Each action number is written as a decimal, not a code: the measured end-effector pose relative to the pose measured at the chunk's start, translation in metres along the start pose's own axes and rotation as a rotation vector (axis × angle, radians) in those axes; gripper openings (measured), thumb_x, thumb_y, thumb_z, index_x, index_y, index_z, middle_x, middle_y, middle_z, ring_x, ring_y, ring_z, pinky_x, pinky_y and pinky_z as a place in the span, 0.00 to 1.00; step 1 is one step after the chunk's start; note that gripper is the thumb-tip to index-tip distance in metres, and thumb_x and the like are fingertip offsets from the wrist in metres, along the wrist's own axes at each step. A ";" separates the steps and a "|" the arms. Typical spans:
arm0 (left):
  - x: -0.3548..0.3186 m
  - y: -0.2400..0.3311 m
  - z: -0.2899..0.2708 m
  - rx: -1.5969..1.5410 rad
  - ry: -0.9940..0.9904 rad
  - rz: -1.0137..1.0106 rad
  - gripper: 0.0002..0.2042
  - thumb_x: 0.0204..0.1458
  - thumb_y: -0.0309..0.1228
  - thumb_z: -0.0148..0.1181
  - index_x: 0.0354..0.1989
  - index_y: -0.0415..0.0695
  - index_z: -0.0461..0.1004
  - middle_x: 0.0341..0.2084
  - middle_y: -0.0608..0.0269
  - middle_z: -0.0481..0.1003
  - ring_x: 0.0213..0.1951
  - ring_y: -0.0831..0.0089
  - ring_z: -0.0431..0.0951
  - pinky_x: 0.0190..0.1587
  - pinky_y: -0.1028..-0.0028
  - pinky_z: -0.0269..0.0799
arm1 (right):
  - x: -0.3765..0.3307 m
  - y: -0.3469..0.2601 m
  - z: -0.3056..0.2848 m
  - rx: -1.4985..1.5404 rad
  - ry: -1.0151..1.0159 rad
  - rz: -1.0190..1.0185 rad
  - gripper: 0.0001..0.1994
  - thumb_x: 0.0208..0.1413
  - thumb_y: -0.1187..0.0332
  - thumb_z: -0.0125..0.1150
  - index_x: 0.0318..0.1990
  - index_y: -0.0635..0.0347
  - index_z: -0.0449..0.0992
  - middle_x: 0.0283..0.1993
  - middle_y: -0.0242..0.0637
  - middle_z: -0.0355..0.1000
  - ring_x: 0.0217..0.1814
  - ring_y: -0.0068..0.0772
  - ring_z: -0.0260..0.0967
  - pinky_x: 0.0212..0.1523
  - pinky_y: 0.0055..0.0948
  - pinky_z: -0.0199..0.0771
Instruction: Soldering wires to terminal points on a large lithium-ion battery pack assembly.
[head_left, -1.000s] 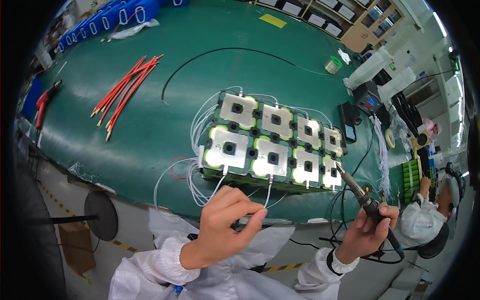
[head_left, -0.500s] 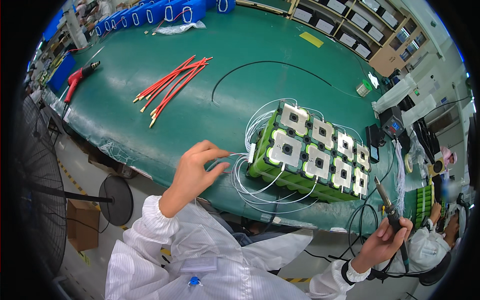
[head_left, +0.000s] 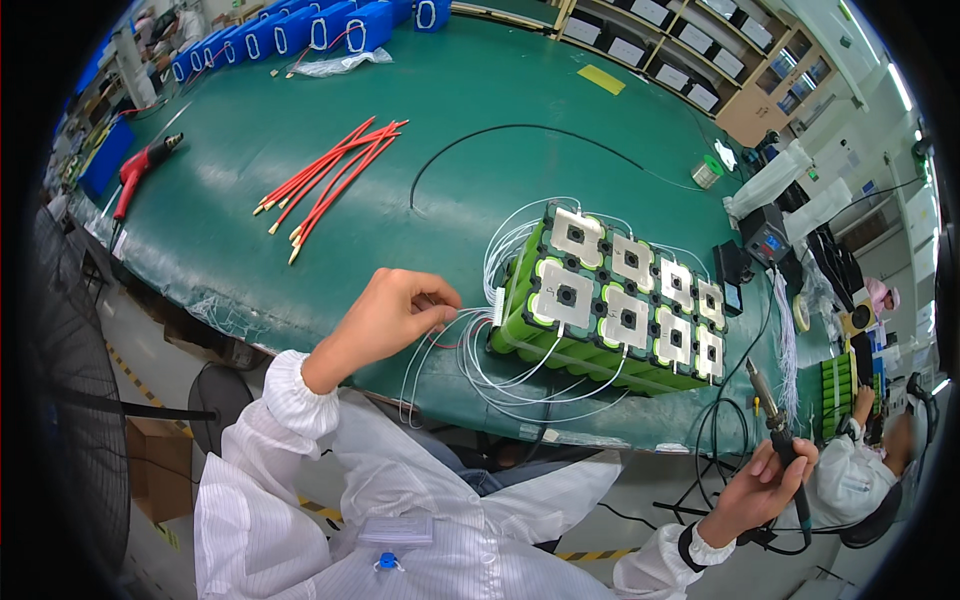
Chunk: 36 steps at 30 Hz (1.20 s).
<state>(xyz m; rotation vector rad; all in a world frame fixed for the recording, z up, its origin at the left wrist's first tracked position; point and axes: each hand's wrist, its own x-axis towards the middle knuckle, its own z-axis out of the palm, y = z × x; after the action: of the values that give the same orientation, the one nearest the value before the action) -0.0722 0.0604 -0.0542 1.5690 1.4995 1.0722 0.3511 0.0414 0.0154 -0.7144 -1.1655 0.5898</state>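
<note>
A green battery pack (head_left: 610,330) of cells with pale metal tabs on top sits near the table's front edge. Thin white wires (head_left: 478,360) loop out from its left end, one reddish wire among them. My left hand (head_left: 385,318) is beside that end, thumb and fingertips pinched on some of these wires; a few loose lengths hang down below the fingers. To the right of the pack, my right hand (head_left: 762,488) grips a soldering iron (head_left: 775,415) by its dark handle. The iron's tip points up and away, apart from the pack.
Red cables (head_left: 325,180) lie on the green table (head_left: 260,110), with a heat gun (head_left: 143,172) at the left. A black tube (head_left: 500,128) curves behind the pack. Solder spool (head_left: 707,172) and soldering station (head_left: 765,236) stand right. A person (head_left: 855,475) sits at the far right.
My left hand's thumb and fingers have come together from a more spread pose, and loose wire lengths now hang below it. My right hand still holds the soldering iron in much the same place.
</note>
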 end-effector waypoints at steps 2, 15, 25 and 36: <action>0.006 0.001 -0.007 0.046 -0.052 0.017 0.09 0.44 0.19 0.61 0.35 0.36 0.75 0.28 0.57 0.74 0.24 0.69 0.79 0.27 0.73 0.73 | -0.002 -0.001 -0.003 -0.008 0.006 0.002 0.13 0.63 0.60 0.46 0.39 0.63 0.65 0.17 0.26 0.50 0.18 0.19 0.49 0.24 0.21 0.49; -0.053 -0.007 0.001 0.684 -0.071 0.933 0.13 0.41 0.34 0.65 0.36 0.47 0.72 0.37 0.61 0.69 0.41 0.66 0.73 0.44 0.63 0.70 | 0.001 -0.001 -0.007 -0.021 0.020 -0.011 0.13 0.64 0.61 0.45 0.41 0.64 0.67 0.18 0.26 0.48 0.19 0.18 0.48 0.25 0.20 0.49; -0.094 0.058 0.085 0.497 -0.699 0.638 0.08 0.52 0.30 0.55 0.39 0.43 0.69 0.22 0.66 0.69 0.24 0.71 0.75 0.26 0.70 0.71 | 0.000 0.012 0.003 0.070 0.037 -0.008 0.14 0.60 0.60 0.50 0.38 0.66 0.67 0.18 0.27 0.51 0.17 0.17 0.49 0.20 0.20 0.51; -0.030 0.120 0.175 -0.777 -0.405 -0.209 0.14 0.63 0.31 0.41 0.50 0.37 0.67 0.16 0.68 0.65 0.17 0.82 0.63 0.27 0.79 0.68 | 0.029 0.012 -0.012 -0.011 -0.017 -0.007 0.15 0.55 0.59 0.55 0.33 0.65 0.65 0.19 0.28 0.52 0.17 0.16 0.48 0.17 0.17 0.51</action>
<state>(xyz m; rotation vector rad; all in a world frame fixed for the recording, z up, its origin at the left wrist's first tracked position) 0.1368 0.0299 -0.0196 0.9711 0.7982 0.9723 0.3703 0.0679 0.0211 -0.7156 -1.1876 0.5856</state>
